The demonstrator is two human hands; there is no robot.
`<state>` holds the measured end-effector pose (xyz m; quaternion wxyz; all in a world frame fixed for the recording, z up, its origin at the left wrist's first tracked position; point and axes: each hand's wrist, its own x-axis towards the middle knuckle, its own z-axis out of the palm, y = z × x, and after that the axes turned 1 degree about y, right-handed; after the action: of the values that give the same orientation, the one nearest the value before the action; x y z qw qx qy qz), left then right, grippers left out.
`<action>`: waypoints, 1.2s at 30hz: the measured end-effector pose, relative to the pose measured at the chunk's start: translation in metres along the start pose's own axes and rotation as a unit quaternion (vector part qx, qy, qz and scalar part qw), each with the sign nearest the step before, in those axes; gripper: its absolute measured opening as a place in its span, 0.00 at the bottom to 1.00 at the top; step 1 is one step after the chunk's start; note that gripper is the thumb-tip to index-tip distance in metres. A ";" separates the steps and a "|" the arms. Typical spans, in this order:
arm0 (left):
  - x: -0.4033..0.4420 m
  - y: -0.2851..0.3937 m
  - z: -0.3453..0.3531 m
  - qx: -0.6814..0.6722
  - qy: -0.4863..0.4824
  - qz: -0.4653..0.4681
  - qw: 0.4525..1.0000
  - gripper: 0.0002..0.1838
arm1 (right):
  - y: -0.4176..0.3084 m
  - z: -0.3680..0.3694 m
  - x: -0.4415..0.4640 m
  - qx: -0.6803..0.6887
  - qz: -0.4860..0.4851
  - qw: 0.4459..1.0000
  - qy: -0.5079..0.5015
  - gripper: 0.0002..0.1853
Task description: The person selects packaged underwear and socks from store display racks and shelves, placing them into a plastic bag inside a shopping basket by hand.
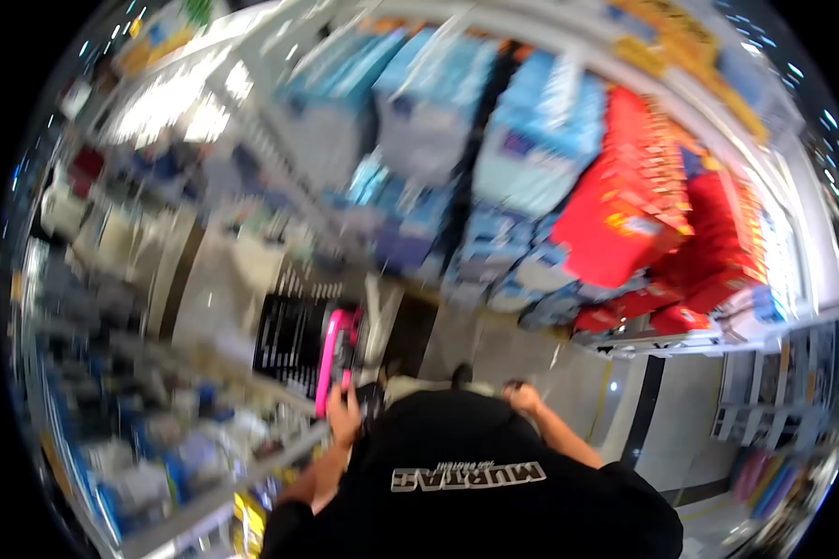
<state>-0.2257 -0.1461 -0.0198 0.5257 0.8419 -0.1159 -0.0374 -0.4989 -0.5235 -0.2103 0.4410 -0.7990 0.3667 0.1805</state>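
My left hand (345,416) is closed at the near end of a bright pink handle (328,359), which belongs to a black slatted shopping cart or basket (289,340). Motion blur softens the exact grip of the fingers. On the other side of my body, my right hand (524,398) is held low beside the waist with its fingers curled. A small dark thing shows at those fingers, too blurred to name.
Ahead stands a shelf with rows of light blue packs (541,130) and red packs (625,205). Another shelf with mixed packaged goods (140,429) runs along the left. Grey tiled floor (503,349) lies between them. Colourful rolls or folded goods (764,484) are at the far right.
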 end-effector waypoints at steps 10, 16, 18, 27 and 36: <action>0.091 0.144 0.024 -0.424 -0.114 -0.264 0.859 0.13 | -0.146 -0.071 -0.027 0.045 -0.058 0.996 0.059 0.19; 0.105 0.183 0.042 -0.443 -0.190 -0.249 0.840 0.16 | -0.288 -0.120 -0.050 0.280 -0.211 0.936 0.021 0.24; 0.105 0.187 0.051 -0.439 -0.229 -0.239 0.835 0.15 | -0.342 -0.141 -0.074 0.347 -0.251 0.904 -0.020 0.32; 0.125 0.223 0.027 -0.444 -0.314 -0.142 0.827 0.22 | -0.415 -0.169 -0.108 0.254 -0.376 0.890 0.050 0.31; 0.172 0.306 -0.011 -0.301 -0.228 0.291 0.879 0.19 | -0.479 -0.230 -0.153 0.287 -0.456 0.827 0.159 0.31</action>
<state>-0.1047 -0.3053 0.2690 0.6999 0.5396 -0.4556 -0.1068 -0.2514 -0.4872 0.2829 0.6183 -0.7302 0.0606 -0.2845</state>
